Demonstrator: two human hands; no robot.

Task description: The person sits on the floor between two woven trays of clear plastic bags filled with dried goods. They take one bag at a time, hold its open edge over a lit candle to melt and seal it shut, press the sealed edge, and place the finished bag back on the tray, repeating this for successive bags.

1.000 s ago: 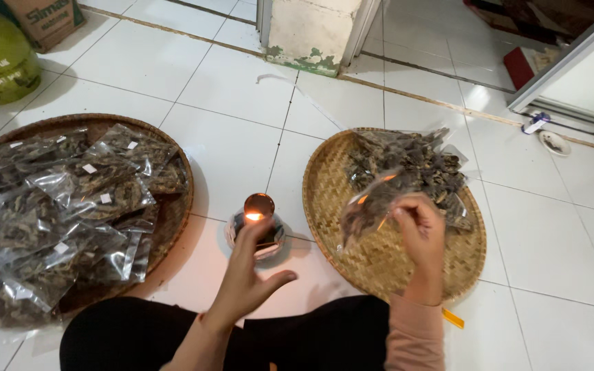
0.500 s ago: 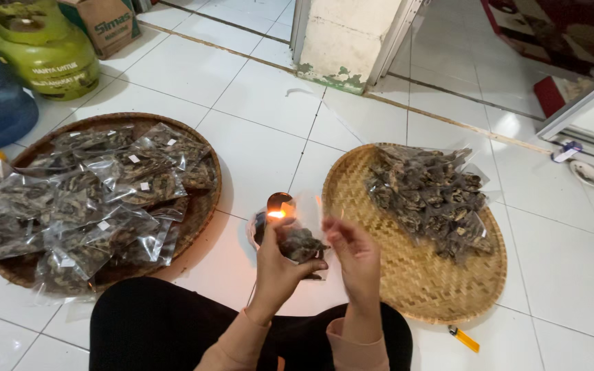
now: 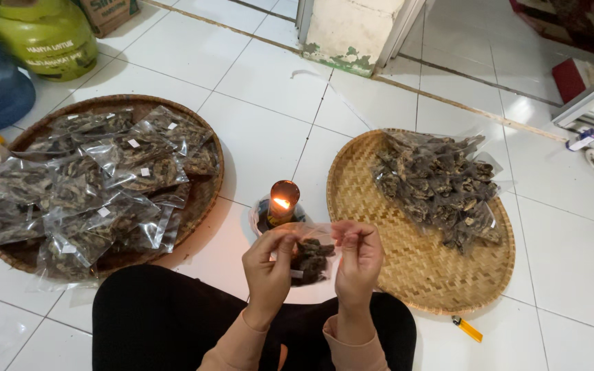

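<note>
Glossy clear plastic packet (image 3: 311, 257); rough woven tray (image 3: 407, 275).

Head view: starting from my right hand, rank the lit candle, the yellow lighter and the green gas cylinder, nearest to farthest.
From the right hand:
1. Lit candle, just ahead and slightly left, beyond the held packet.
2. Yellow lighter, on the tiles to the right, beside the woven tray.
3. Green gas cylinder, far left corner.

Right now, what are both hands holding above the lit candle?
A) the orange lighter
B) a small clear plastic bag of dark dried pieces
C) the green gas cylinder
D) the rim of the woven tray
B: the left hand and right hand pinch the top corners of a small clear plastic bag of dark dried pieces, just in front of the lit candle.
</note>
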